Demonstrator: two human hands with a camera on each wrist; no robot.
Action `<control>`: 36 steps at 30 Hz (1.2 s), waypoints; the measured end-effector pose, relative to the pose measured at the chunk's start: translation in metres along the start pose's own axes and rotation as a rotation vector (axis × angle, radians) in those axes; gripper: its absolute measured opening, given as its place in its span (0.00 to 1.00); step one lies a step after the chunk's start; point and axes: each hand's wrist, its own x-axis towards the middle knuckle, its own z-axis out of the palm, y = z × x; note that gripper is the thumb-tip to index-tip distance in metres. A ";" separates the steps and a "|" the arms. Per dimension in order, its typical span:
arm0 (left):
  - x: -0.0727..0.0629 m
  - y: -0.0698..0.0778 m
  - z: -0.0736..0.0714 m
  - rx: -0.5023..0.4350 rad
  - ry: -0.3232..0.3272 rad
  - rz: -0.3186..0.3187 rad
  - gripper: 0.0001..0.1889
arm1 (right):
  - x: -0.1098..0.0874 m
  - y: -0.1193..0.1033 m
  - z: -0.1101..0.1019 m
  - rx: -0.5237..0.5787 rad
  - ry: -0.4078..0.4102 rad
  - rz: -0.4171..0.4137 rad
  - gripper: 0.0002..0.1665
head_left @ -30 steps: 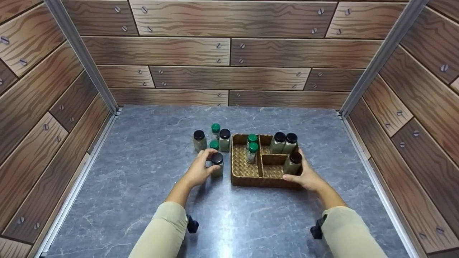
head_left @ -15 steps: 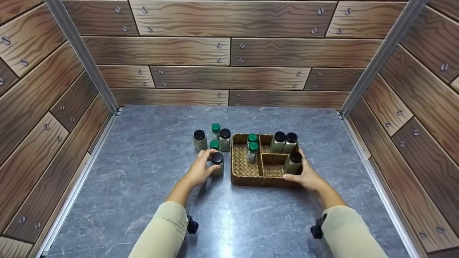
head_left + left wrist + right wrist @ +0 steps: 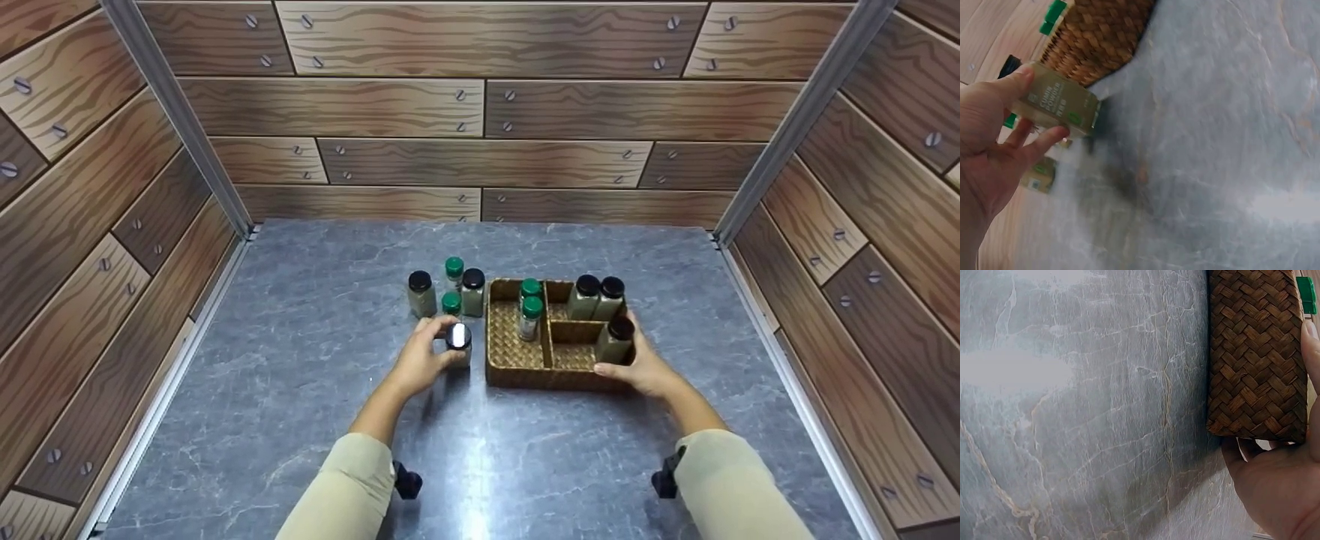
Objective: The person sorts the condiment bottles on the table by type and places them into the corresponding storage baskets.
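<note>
My left hand holds a cumin powder jar between thumb and fingers, just left of the woven basket. Its black cap catches a bright reflection in the head view, and the label faces the left wrist camera. At the basket's front right corner my right hand grips the wall, thumb on the front rim and fingers along the right side. Inside that corner stands a black-capped jar. The right wrist view shows the basket's woven wall with fingers against its end.
Behind the left hand stand two black-capped jars and two green-capped jars. The basket's left compartment holds two green-capped jars; its back right one holds two black-capped jars. Wood-patterned walls enclose the grey marbled tabletop.
The cumin powder jar has shifted slightly right and tipped in my left hand, so its cap now reflects the light. My right hand stays on the basket.
</note>
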 end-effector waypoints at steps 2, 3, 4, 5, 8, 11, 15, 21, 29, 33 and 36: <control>0.001 0.010 -0.004 -0.005 -0.011 -0.012 0.26 | -0.001 0.000 0.000 -0.004 -0.004 0.010 0.84; 0.003 0.016 -0.006 -0.001 -0.016 -0.019 0.27 | -0.001 0.000 0.000 -0.002 -0.006 0.013 0.84; 0.004 0.023 -0.008 0.000 -0.019 -0.024 0.27 | -0.002 -0.001 0.000 -0.003 -0.007 0.016 0.84; 0.005 0.030 -0.011 0.002 -0.023 -0.023 0.27 | -0.002 0.000 0.000 0.002 -0.008 0.008 0.84; 0.008 0.052 -0.018 0.023 -0.033 -0.016 0.27 | 0.001 0.006 0.001 0.046 -0.002 -0.033 0.85; 0.009 0.071 -0.021 0.040 -0.047 -0.002 0.27 | 0.000 0.006 0.002 0.076 0.006 -0.059 0.84; 0.011 0.091 -0.017 0.047 -0.071 0.013 0.27 | -0.005 -0.002 0.002 0.069 0.008 -0.029 0.83; 0.018 0.107 0.000 0.056 -0.093 0.056 0.28 | -0.004 -0.003 0.001 0.043 0.004 -0.014 0.83; 0.029 0.121 0.035 0.047 -0.099 0.093 0.29 | -0.003 -0.003 0.001 0.035 0.008 -0.039 0.82; 0.036 0.127 0.054 0.021 -0.089 0.093 0.28 | -0.002 -0.001 0.001 0.026 0.010 -0.044 0.82; 0.042 0.129 0.067 0.020 -0.077 0.089 0.27 | -0.002 0.000 0.002 0.021 0.012 -0.041 0.82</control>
